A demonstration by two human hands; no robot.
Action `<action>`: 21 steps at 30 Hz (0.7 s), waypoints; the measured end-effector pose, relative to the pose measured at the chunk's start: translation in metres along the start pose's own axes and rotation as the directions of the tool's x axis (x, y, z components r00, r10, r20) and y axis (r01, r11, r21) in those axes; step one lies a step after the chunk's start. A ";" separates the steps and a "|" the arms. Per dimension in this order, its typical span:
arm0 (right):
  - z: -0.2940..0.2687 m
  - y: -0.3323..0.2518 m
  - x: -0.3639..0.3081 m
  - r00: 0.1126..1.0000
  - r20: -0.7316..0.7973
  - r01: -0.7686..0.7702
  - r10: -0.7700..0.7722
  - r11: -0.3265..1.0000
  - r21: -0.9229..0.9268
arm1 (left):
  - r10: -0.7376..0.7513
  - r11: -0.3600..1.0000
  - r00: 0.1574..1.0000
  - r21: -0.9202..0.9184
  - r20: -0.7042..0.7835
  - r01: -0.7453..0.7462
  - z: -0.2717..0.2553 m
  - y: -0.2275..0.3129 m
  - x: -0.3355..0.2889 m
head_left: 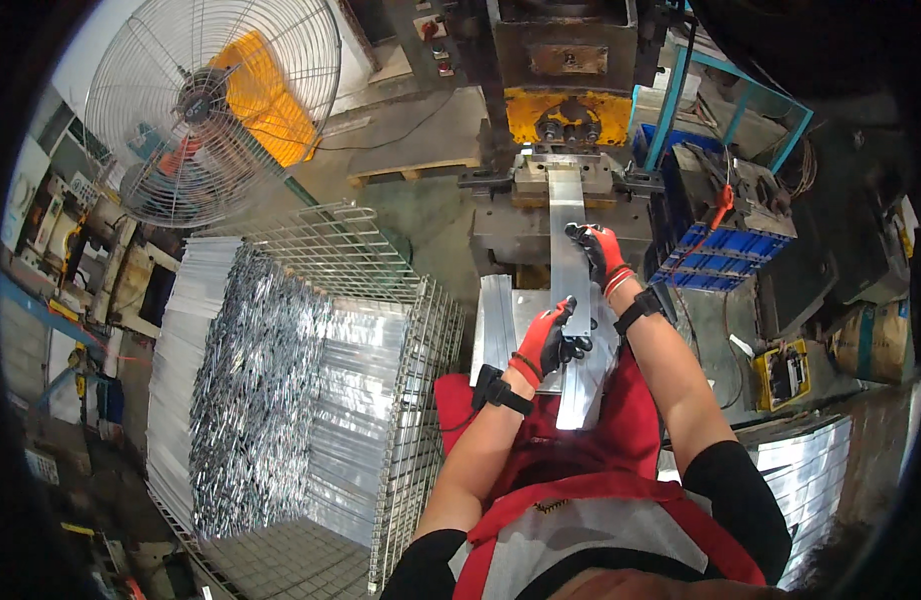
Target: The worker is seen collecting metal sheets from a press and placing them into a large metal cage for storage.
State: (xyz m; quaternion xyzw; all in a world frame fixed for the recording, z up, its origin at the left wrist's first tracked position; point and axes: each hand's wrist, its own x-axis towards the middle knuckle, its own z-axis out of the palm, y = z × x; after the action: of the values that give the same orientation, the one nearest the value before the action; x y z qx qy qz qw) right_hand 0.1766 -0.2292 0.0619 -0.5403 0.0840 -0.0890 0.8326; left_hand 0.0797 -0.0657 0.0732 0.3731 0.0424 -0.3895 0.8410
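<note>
A long shiny metal strip [570, 270] runs from my lap up into the die of a press machine [566, 110]. My left hand [553, 341], in a red and black glove, grips the strip near its lower part. My right hand [597, 251], gloved the same way, holds the strip's right edge higher up, close to the press bed. Under the strip lies a flat stack of similar metal strips [499, 320]. A red apron [581, 470] covers my lap.
A wire mesh cage [381, 300] full of stacked metal strips and punched scrap stands at my left. A large pedestal fan [213, 105] is behind it. A blue crate [726, 250] and more metal strips [811, 470] sit at my right.
</note>
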 end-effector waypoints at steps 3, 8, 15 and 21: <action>-0.006 0.001 0.000 0.998 0.059 0.032 -0.033 0.999 0.018 | -0.026 0.999 1.000 0.023 -0.005 0.026 0.004 0.002 0.000; -0.010 0.006 0.004 0.995 0.077 0.054 -0.056 0.998 0.032 | -0.049 0.997 0.999 0.057 0.024 0.047 0.003 0.000 0.002; 0.006 -0.017 -0.013 0.999 -0.034 -0.049 0.042 0.967 -0.251 | -0.058 0.993 0.997 0.100 -0.045 0.062 0.007 0.003 -0.005; -0.016 0.008 0.004 0.981 0.123 0.174 -0.149 0.958 -0.226 | -0.041 0.999 0.998 0.011 0.048 0.040 0.006 0.002 -0.004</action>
State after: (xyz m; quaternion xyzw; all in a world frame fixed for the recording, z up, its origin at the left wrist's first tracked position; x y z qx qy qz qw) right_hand 0.1768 -0.2411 0.0479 -0.6443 0.0060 -0.1177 0.7556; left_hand 0.0771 -0.0663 0.0807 0.3669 0.0278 -0.4154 0.8319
